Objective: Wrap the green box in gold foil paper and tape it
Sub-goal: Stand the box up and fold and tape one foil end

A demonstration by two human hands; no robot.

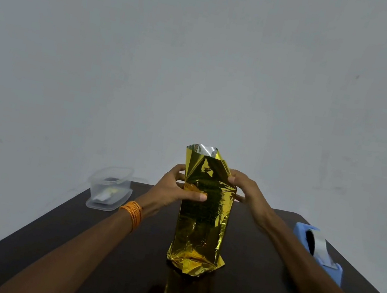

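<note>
Standing upright on desk point(256, 270), gold foil tube point(201, 223) is gripped near top by both hands: left hand point(180, 190), right hand point(244, 187). Green box judged hidden inside. Lower end crumpled shut; top end open, untaped. Tape dispenser point(317, 252) untouched, right.

I am seeing crinkled gold foil paper point(203, 213) hiding the green box; clear plastic tub point(106, 178) contents are blurring, unidentifiable.

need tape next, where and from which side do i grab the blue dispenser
Likely from above with the right hand, grip across the flat sides of the blue tape dispenser at its low near end: it stands upright by the table's right edge, roll filling the far end.
</note>
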